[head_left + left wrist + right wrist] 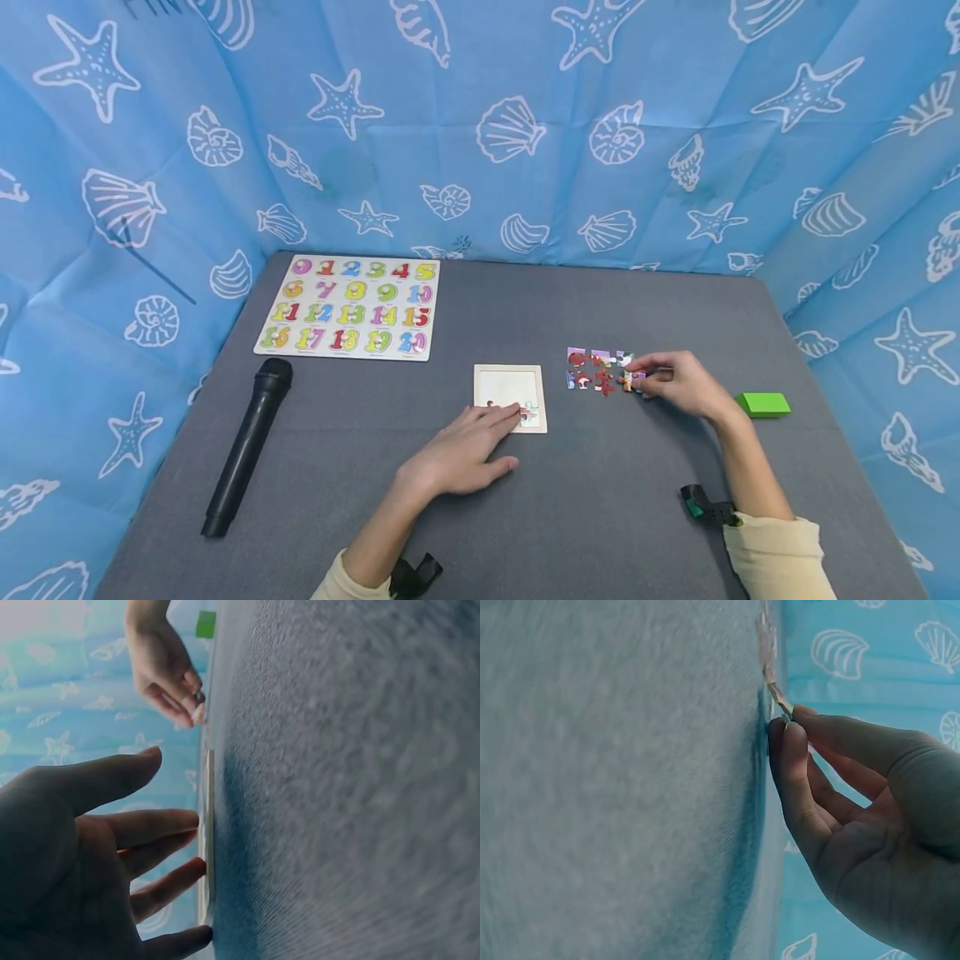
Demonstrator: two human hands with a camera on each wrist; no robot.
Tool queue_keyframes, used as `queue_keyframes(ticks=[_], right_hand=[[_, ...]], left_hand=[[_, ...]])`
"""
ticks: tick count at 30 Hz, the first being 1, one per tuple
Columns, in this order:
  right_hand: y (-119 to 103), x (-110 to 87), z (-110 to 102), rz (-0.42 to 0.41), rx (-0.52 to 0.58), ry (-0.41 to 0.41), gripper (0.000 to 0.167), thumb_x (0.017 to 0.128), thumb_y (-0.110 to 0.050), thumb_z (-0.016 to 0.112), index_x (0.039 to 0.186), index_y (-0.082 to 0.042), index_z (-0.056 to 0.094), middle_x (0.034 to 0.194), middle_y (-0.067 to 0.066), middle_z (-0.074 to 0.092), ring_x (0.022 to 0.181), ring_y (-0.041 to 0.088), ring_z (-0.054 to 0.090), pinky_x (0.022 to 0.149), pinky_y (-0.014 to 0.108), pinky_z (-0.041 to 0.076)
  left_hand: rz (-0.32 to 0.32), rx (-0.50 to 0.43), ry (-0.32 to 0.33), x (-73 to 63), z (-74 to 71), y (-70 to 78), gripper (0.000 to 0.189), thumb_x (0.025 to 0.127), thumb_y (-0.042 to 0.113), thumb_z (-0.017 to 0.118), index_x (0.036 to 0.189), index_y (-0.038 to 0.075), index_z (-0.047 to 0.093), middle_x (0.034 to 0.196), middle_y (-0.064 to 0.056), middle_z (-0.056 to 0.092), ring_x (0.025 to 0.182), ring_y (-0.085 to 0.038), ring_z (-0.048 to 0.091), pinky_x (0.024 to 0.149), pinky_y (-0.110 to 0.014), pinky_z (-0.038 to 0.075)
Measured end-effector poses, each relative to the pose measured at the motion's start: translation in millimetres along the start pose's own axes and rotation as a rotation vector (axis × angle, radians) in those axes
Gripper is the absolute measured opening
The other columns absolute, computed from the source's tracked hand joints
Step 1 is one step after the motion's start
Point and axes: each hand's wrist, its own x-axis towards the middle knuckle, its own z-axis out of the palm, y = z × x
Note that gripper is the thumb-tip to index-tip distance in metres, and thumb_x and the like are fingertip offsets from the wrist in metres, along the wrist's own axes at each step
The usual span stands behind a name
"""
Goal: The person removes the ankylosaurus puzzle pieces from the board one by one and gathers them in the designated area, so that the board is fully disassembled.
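My left hand point(461, 454) lies with its fingers extended over the lower part of a small square puzzle tray point(508, 385). In the left wrist view, fingertips of the left hand point(97, 847) touch the edge-on tray point(211, 847). A few pieces seem to sit in the tray's lower part, partly covered by the fingers. To the right, my right hand point(686, 385) pinches a small jigsaw piece point(637, 379) between thumb and fingers; the right wrist view shows this piece point(778, 697) tilted up at the fingertips. Several loose jigsaw pieces point(603, 382) lie in rows beside that hand.
A number board point(343, 326) lies at the back left, with a black microphone point(247, 446) in front of it. A green block point(763, 405) stands right of my right hand. Blue shell-patterned cloth point(510, 167) hangs around the grey tabletop point(592, 508).
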Motion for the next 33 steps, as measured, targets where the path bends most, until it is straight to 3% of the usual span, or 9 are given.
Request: queue_keyframes(ticks=[7, 13, 22, 28, 33], right_hand=[[5.9, 3.4, 0.1, -0.052, -0.054, 0.003, 0.025, 0.101, 0.001, 0.072, 0.124, 0.009, 0.075, 0.109, 0.025, 0.080, 0.083, 0.002, 0.073, 0.071, 0.026, 0.063], [2.7, 4.9, 4.3, -0.011, -0.178, 0.047, 0.025, 0.098, -0.004, 0.077, 0.123, 0.002, 0.079, 0.105, 0.016, 0.080, 0.081, 0.004, 0.065, 0.069, 0.021, 0.054], [0.3, 6.0, 10.3, 0.005, -0.251, 0.106, 0.022, 0.096, -0.008, 0.081, 0.117, -0.002, 0.082, 0.113, 0.022, 0.077, 0.092, 0.017, 0.070, 0.072, 0.023, 0.052], [-5.1, 4.2, 14.6, -0.011, -0.270, 0.150, 0.022, 0.095, -0.009, 0.083, 0.116, -0.004, 0.084, 0.108, 0.018, 0.076, 0.084, 0.009, 0.065, 0.070, 0.023, 0.049], [-16.0, 4.1, 23.2, -0.054, -0.207, 0.124, 0.023, 0.094, -0.009, 0.084, 0.117, -0.005, 0.083, 0.102, 0.014, 0.076, 0.078, 0.007, 0.063, 0.065, 0.022, 0.048]], left_hand=[[0.006, -0.069, -0.004, -2.7, -4.3, -1.4, 0.064, 0.111, 0.035, 0.062, 0.168, 0.014, 0.042, 0.176, -0.002, 0.041, 0.166, -0.027, 0.036, 0.135, -0.058, 0.031], [0.006, -0.089, -0.009, -6.5, -4.7, -1.4, 0.065, 0.111, 0.035, 0.062, 0.169, 0.016, 0.040, 0.175, -0.005, 0.042, 0.167, -0.028, 0.035, 0.134, -0.057, 0.032], [0.032, -0.002, 0.005, -16.6, -3.7, 3.5, 0.064, 0.112, 0.039, 0.059, 0.167, 0.010, 0.044, 0.176, -0.006, 0.041, 0.164, -0.029, 0.038, 0.134, -0.051, 0.034], [0.037, 0.027, 0.019, -21.5, 1.2, 7.5, 0.063, 0.111, 0.039, 0.060, 0.164, 0.007, 0.048, 0.177, -0.009, 0.038, 0.165, -0.031, 0.036, 0.134, -0.050, 0.034], [0.017, 0.037, 0.020, -21.3, 5.5, 9.6, 0.064, 0.111, 0.040, 0.061, 0.165, 0.008, 0.047, 0.177, -0.008, 0.037, 0.164, -0.028, 0.038, 0.134, -0.051, 0.034]])
